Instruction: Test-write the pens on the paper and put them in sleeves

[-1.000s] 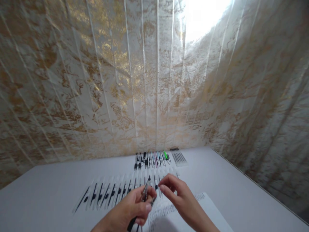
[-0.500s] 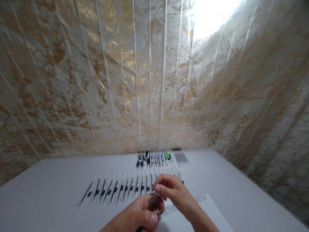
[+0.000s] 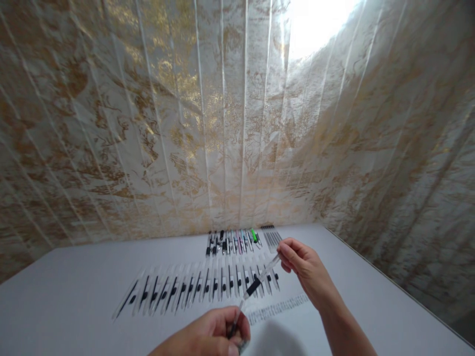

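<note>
My right hand (image 3: 300, 259) pinches the upper end of a clear pen with a black grip (image 3: 253, 287), which slants down toward my left hand. Closed at the bottom centre, my left hand (image 3: 215, 331) holds the lower, slim part of the pen. Some dark and clear pieces show between its fingers, too hidden to name. Whether the slim part and the clear barrel are joined, I cannot tell. Behind the hands lies a long row of clear pen parts (image 3: 199, 288), with dark thin sticks and short black pieces among them.
Farther back lies a group of assorted pens (image 3: 230, 243), one bright green (image 3: 254, 235). Beside it is a flat pack of thin dark sticks (image 3: 272, 238). Right of my left hand, a white sheet bears a band of small dark marks (image 3: 278, 309). Patterned curtain (image 3: 237, 123) borders the white table (image 3: 74, 287).
My right hand has moved up and to the right, away from my left hand. The pen, earlier mostly hidden between the hands, now stretches between them with its black grip showing.
</note>
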Available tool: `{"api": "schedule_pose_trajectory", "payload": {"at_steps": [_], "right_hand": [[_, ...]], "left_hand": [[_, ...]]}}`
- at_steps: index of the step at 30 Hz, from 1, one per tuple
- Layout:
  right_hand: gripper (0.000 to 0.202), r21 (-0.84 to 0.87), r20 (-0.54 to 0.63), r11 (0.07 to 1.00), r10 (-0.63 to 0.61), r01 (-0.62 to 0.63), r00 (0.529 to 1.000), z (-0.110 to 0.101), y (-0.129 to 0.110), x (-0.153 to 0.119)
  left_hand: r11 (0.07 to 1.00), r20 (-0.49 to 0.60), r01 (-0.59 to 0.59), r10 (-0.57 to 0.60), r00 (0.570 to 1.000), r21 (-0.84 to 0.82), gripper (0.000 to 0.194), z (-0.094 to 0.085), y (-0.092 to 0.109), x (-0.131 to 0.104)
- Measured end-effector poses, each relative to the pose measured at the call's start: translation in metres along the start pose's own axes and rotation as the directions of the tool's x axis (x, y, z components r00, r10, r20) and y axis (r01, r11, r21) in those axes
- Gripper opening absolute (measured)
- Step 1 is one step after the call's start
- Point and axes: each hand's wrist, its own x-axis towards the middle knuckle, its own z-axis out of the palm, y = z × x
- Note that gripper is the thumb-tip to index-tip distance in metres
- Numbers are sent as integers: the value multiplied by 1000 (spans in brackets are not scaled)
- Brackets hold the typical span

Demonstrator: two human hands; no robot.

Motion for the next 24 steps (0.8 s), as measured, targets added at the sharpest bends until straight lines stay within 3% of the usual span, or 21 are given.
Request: {"api": "schedule_pose_trajectory", "payload": {"at_steps": [13, 16, 20, 24], "right_hand": [[39, -83, 38, 997, 12, -9, 999, 4, -3, 0], [37, -179, 135, 983, 48, -23, 990, 5, -4, -3], [30, -204, 378, 969, 208, -138, 902, 13, 1, -7], [23, -91, 507, 957, 284, -277, 814, 17, 16, -5]], "left_hand": [[995, -43, 41, -38, 998, 86, 35, 7, 0, -1], [987, -67, 90, -82, 994, 133, 33, 8, -1, 0], [984, -104, 130, -118, 988, 119, 33, 6, -2, 2], [982, -58, 77, -89, 994, -174, 30, 8, -3, 4]]}}
